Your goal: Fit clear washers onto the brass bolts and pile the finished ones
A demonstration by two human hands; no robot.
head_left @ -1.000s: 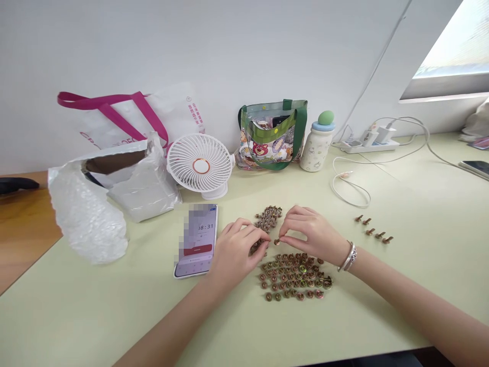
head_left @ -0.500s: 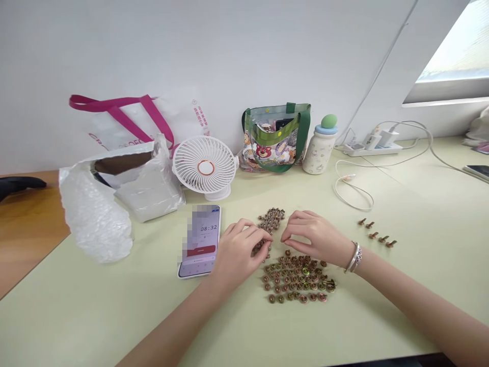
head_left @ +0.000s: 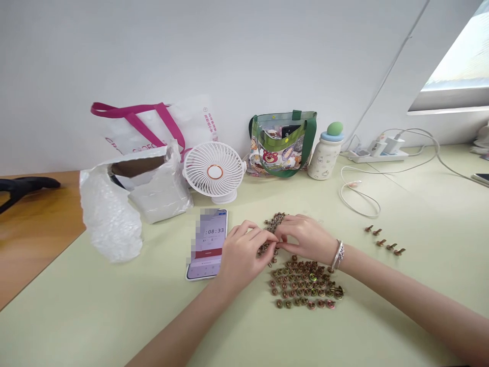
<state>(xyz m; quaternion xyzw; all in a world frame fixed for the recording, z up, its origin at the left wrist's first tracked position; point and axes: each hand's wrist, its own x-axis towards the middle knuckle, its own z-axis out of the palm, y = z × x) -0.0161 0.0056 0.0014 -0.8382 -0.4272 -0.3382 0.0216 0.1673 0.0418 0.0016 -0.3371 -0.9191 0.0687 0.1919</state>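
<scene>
Loose parts: small brass-coloured flanged fasteners (head_left: 273,224), in a tangled heap just above the hands, its lower end running under the left fingers.
Laid-out parts: a flat cluster of matching brass-coloured fasteners (head_left: 305,288), just below the hands, the pieces lying singly and close together.
Set-apart parts: a short diagonal line of five brass-coloured fasteners (head_left: 384,243), on their sides, well to the right of the hands.
Left hand: bare left hand (head_left: 240,260), palm down, fingers curled narrow at the heap's lower end.
Right hand: bare right hand (head_left: 305,239), palm down, thumb and forefinger drawn narrow, meeting the left fingertips (head_left: 270,238); any piece held there is hidden, so a grip cannot be told.
Wrist: silver bangles (head_left: 338,255) on the right wrist.
Handling: these parts look small and prone to tangling, so a firm pinch on one piece at a time, clear of the heap, seems safest.
Beside the hands: black-framed smartphone (head_left: 210,257), lying flat, showing a timer at 08:33, partly pixelated.
Surface: pale green desk (head_left: 95,311).
Rear items: white clip-on desk fan (head_left: 214,172), crumpled clear bubble-wrap bag (head_left: 109,214), clear tote with green straps (head_left: 282,145), cream bottle with blue-green cap (head_left: 325,158), white power strip (head_left: 376,156).
</scene>
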